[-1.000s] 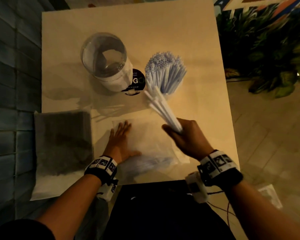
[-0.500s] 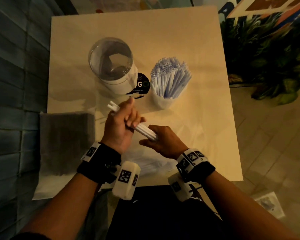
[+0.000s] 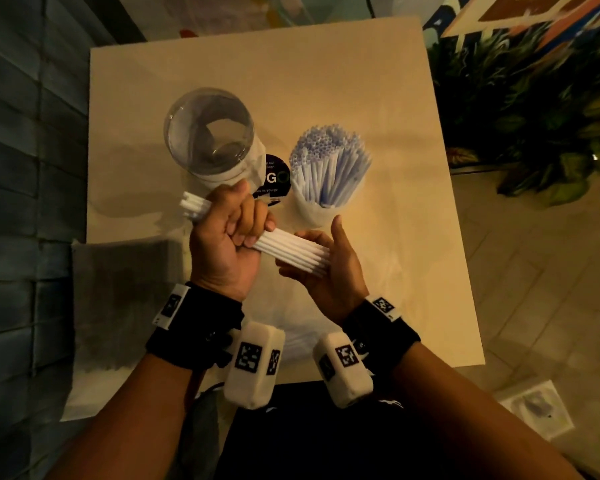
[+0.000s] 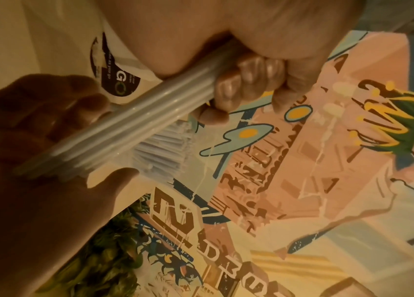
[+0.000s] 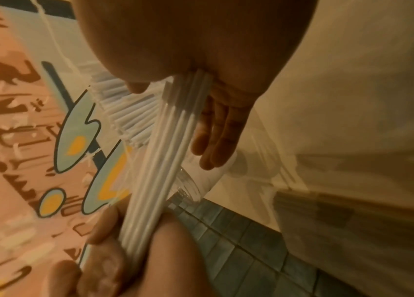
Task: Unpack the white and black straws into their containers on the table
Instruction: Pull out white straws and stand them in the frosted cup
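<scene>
My left hand grips a bundle of white straws in a fist above the table's near half, with one end sticking out to the left. My right hand is open, its palm and straight fingers lying against the bundle's other end. The left wrist view shows my curled fingers round the bundle. In the right wrist view the bundle runs from my open right hand down to the fist. Behind stand a cup full of white straws and an empty clear container.
A flat pack of black straws lies at the table's near left, overhanging the edge. A clear plastic bag with white straws lies under my wrists. The beige table has a tiled wall to its left and plants to its right.
A second ago my right hand held the bundle alone and my left lay flat on the bag. The left has since risen and gripped the straws, and the right has opened against their end.
</scene>
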Motion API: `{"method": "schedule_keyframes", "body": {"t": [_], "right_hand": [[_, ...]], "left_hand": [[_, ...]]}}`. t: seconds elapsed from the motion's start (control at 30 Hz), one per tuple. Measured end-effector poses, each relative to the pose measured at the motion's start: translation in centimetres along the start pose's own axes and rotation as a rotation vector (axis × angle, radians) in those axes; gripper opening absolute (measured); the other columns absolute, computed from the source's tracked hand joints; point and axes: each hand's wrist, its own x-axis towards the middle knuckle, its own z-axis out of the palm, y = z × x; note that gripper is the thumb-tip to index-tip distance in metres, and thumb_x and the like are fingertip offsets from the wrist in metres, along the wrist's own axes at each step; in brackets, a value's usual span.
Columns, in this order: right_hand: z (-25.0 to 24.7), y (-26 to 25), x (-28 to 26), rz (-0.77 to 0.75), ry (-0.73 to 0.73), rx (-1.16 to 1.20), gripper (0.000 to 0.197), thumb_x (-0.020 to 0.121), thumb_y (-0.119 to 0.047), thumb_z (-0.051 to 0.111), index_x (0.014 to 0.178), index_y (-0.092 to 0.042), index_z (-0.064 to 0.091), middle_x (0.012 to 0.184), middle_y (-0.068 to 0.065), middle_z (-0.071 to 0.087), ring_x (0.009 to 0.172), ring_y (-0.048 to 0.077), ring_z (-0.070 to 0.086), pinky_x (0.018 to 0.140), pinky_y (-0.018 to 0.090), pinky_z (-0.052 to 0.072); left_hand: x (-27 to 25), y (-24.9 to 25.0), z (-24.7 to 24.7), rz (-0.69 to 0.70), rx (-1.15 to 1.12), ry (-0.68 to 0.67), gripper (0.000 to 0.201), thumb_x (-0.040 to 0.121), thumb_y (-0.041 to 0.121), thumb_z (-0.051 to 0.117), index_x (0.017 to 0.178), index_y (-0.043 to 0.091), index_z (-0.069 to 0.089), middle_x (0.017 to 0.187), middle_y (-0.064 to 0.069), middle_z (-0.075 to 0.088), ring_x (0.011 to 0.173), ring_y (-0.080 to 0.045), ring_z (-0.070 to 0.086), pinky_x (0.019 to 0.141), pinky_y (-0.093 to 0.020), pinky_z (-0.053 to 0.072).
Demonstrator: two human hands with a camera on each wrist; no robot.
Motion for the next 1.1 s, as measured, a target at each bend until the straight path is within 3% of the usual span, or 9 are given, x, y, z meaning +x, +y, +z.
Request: {"method": "schedule_keyframes", "body": {"t": [0.13,0.2,0.33,0.53,0.6,0.7,0.77,0.97,1.1], "right_hand": [[-1.0,-1.6,-0.8,-0.087,0.110,-0.197,0.051,0.100,-0.052,0.040,0.103,-0.003,0.056,0.091,0.022,0.065,0.080,0.039,0.067,0.070,0.043,0.057],[-1.7,-2.6,-1.8,-0.178,0.146,-0.320,0.050,0.100,-0.049,0.044,0.102,0.000,0.057,0.085,0.020,0.064,0.079,0.040,0.068,0.071,0.045,0.056],[-3.1,-4.7,-4.3,-0.344,0.157,-0.409,0.050,0.099,-0.046,0.045,0.100,0.002,0.059,0.087,0.019,0.062,0.072,0.039,0.065,0.062,0.042,0.054],[-5.7,-6.6,-5.8,-0.412,0.195,-0.435,0.053,0.099,-0.047,0.041,0.097,0.002,0.059,0.079,0.019,0.058,0.061,0.035,0.059,0.052,0.037,0.046],[-6.3,-7.1,-5.7,-0.425,0.211,-0.434,0.054,0.100,-0.047,0.040,0.097,0.003,0.059,0.078,0.019,0.056,0.060,0.034,0.058,0.051,0.036,0.045],[-6.9,-7.8,-5.5,-0.438,0.214,-0.443,0.052,0.100,-0.047,0.039,0.095,0.002,0.060,0.074,0.017,0.057,0.058,0.032,0.057,0.048,0.034,0.044],[-7.2,-8.1,-5.3,-0.438,0.212,-0.442,0.051,0.101,-0.045,0.039,0.094,0.001,0.060,0.073,0.016,0.057,0.057,0.030,0.057,0.048,0.033,0.044],[-8.0,-8.7,-4.9,-0.473,0.227,-0.554,0.047,0.103,-0.039,0.040,0.096,0.004,0.059,0.073,0.015,0.059,0.059,0.031,0.057,0.048,0.033,0.046],[-9.6,-8.9,-5.2,-0.513,0.326,-0.791,0.038,0.102,-0.032,0.045,0.092,0.001,0.059,0.071,0.010,0.062,0.059,0.029,0.059,0.052,0.036,0.049]], "left_hand": [[1.6,1.0,2.0,0.092,0.102,-0.111,0.047,0.090,0.015,0.048,0.046,0.027,0.038,0.039,0.009,0.030,0.038,-0.005,0.027,0.054,-0.027,0.032],[3.0,1.5,3.5,0.154,0.131,-0.176,0.044,0.089,0.015,0.051,0.047,0.026,0.044,0.040,0.008,0.029,0.038,-0.008,0.026,0.053,-0.028,0.032],[5.9,1.3,6.4,0.217,0.171,-0.250,0.039,0.085,0.011,0.056,0.052,0.023,0.039,0.042,0.006,0.025,0.038,-0.010,0.025,0.052,-0.029,0.033],[8.4,-2.7,7.0,0.217,0.597,-0.230,0.046,0.088,0.017,0.062,0.046,0.029,0.048,0.044,0.015,0.039,0.041,-0.014,0.034,0.053,-0.041,0.033],[8.6,-4.1,6.2,0.193,0.702,-0.193,0.045,0.088,0.017,0.063,0.047,0.026,0.047,0.045,0.010,0.042,0.043,-0.017,0.036,0.051,-0.042,0.033],[8.7,-5.0,5.4,0.155,0.772,-0.173,0.046,0.089,0.016,0.065,0.051,0.001,0.044,0.047,-0.013,0.043,0.044,-0.024,0.036,0.052,-0.039,0.033],[8.9,-5.0,5.4,0.173,0.781,-0.208,0.042,0.090,0.011,0.066,0.055,-0.004,0.048,0.051,-0.017,0.047,0.046,-0.030,0.040,0.054,-0.037,0.037],[9.9,-4.5,4.9,0.230,0.783,-0.234,0.028,0.091,0.004,0.066,0.068,-0.008,0.056,0.062,-0.025,0.056,0.057,-0.040,0.049,0.059,-0.042,0.046],[9.8,-3.0,4.4,0.323,0.740,-0.187,0.016,0.090,0.008,0.064,0.075,0.002,0.061,0.069,-0.018,0.062,0.061,-0.039,0.057,0.068,-0.042,0.049]]}}
